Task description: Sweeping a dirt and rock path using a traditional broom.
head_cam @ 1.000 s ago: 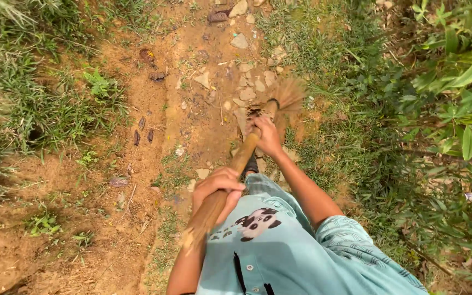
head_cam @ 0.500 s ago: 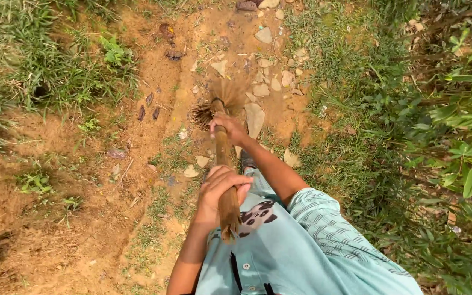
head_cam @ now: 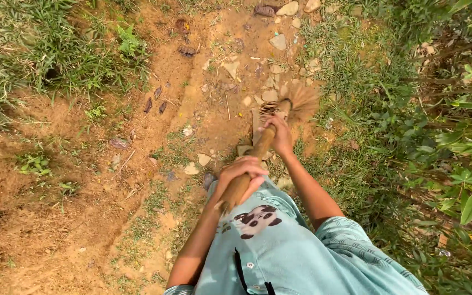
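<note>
Both of my hands grip a straw broom with a brown handle (head_cam: 249, 166). My left hand (head_cam: 240, 173) is wrapped around the near end of the handle, close to my pale green shirt. My right hand (head_cam: 279, 136) holds the handle farther down, just behind the bristles. The broom's bristles (head_cam: 299, 102) are spread on the dirt path, pointing up and to the right, over flat pale stones.
A bare orange-brown dirt path (head_cam: 192, 109) runs up the middle with scattered flat stones (head_cam: 278, 41) and dark dry leaves (head_cam: 154, 104). Grass (head_cam: 39, 60) borders the left. Leafy bushes and branches (head_cam: 460, 142) crowd the right side.
The broom head has swung from the left-centre of the path back to the right, and my right hand has moved right with it. Both hands keep their grip.
</note>
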